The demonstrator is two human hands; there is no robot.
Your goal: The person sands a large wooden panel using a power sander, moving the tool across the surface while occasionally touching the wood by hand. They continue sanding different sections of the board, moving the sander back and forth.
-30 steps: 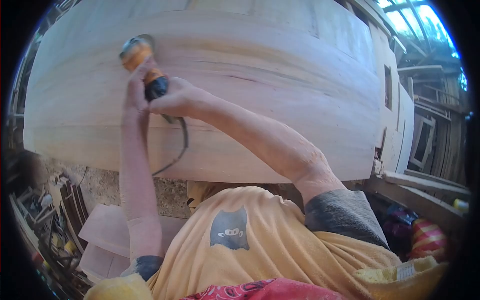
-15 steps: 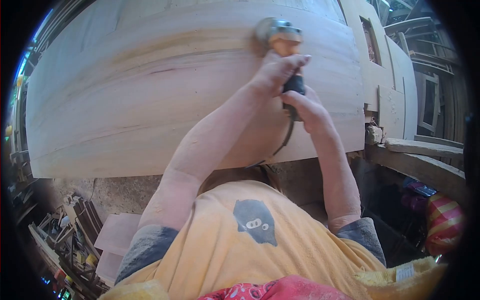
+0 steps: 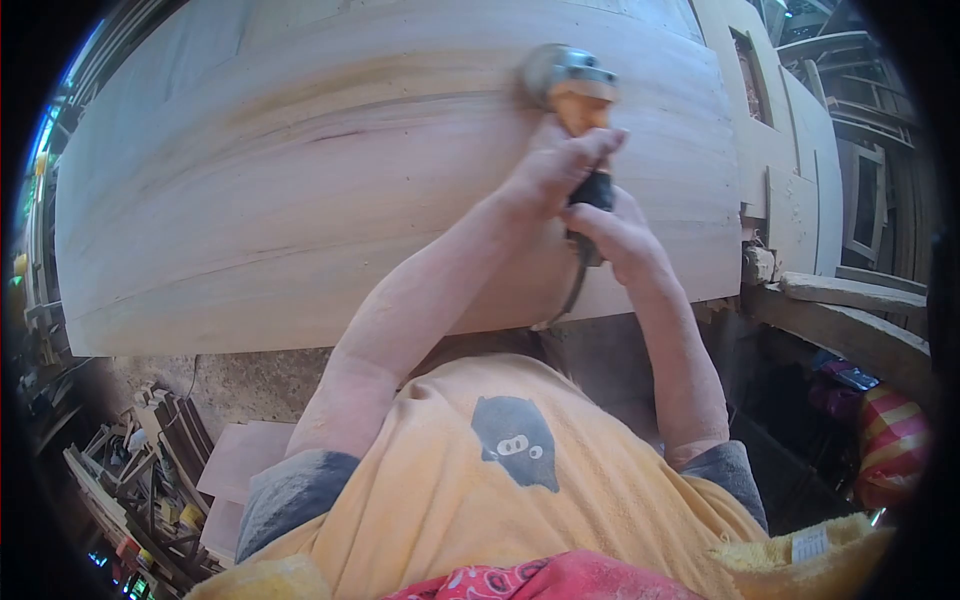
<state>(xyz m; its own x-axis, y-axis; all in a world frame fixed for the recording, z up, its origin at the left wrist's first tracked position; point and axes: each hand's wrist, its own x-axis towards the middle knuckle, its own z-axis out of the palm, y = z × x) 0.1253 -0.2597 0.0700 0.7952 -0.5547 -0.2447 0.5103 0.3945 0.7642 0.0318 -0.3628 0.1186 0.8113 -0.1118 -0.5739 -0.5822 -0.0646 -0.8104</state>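
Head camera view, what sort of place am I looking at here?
Probably a woodworking shop: an orange-and-black power tool is held over a broad wooden panel, and wood pieces lie jumbled at the lower left.

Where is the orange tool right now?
In the head view, the orange tool is above and right of centre, over the wooden panel, held by the left grip and right grip.

Via remote feed I note: yel.-orange garment point(image 3: 430, 500) w/ dk. grey animal print point(image 3: 515, 440); dusty grey short slvs. point(image 3: 295, 500); red patterned cloth point(image 3: 560, 580); wht. tag point(image 3: 810, 545).
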